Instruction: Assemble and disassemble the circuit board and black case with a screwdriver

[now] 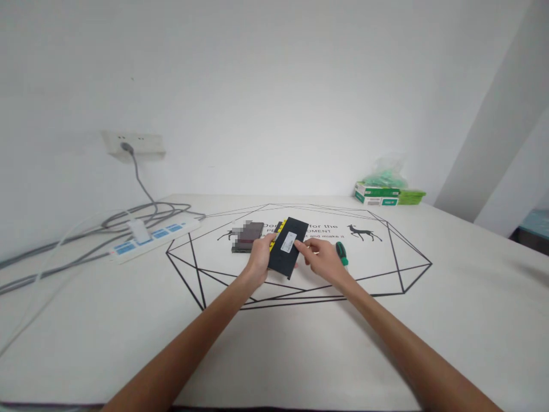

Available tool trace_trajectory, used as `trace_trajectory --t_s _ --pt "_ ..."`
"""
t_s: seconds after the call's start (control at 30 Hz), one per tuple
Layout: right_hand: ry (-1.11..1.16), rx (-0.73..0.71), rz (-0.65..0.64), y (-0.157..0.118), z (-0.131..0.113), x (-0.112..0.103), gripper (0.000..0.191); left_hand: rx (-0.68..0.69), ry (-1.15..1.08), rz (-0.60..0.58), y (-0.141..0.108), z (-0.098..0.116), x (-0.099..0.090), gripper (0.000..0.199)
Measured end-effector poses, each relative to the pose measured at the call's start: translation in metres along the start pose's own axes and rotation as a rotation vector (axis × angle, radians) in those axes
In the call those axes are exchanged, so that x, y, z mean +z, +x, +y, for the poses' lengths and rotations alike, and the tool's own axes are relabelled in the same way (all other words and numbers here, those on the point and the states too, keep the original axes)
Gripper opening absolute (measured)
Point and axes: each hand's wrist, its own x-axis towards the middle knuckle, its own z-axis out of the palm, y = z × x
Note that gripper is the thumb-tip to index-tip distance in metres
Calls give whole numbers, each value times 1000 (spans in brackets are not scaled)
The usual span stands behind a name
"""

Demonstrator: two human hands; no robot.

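Observation:
Tilted above the tabletop is a flat black rectangular case [281,262] with a white printed label [289,242] on its face and yellow marks along its left edge. My left hand [258,258] is closed around that left edge, its fingers mostly hidden behind the case. My right hand [322,257] is closed at the right edge, one digit reaching onto the label and the others curled. Behind my left hand lies a dark flat object [251,233], partly pixelated. A green and black tool-like item [342,253] rests just right of my right hand; its kind is unclear.
A white desk mat [369,337] with black lines and deer prints covers the table. At left are a power strip [154,237] and looping grey cables [141,212], one plugged into a wall socket [137,143]. Green and white boxes [377,193] stand back right under a plastic bag [388,171].

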Motion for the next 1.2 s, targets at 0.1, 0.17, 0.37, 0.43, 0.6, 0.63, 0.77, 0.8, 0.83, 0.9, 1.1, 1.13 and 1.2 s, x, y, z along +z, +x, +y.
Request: trace_trajectory --t_s 0.1,0.17,0.37,0.43,0.6,0.63,0.77,0.8,0.83,0.9,1.1,1.13,1.2 --pt "357 150 3 3 0 -3 51 113 161 44 8 2 13 33" --pt "473 187 -1 4 -2 -9 52 165 218 69 14 8 24 32" --pt "657 112 205 10 -6 -36 49 206 725 20 43 39 49 56" --pt "666 90 329 13 -5 -47 49 248 1037 122 58 46 46 52" --pt "695 144 506 19 2 -66 51 147 1303 197 92 33 28 49" --pt "700 154 518 20 4 -68 51 124 1339 183 96 27 26 53" --pt "680 172 526 21 7 -66 50 93 1441 170 105 5 22 68" --pt "667 167 521 21 7 -64 50 93 1450 174 106 1 22 69" --pt "654 159 516 21 6 -63 49 95 1451 180 106 -2 21 69" --pt "627 136 506 19 4 -61 49 105 1431 193 104 -4 20 65" --pt "610 104 468 15 -4 -59 48 171 1207 249 89 13 13 57" --pt "624 99 454 15 -5 -59 48 179 1144 243 85 18 11 56" --pt "648 94 406 14 -5 -59 47 170 999 192 75 27 6 57"
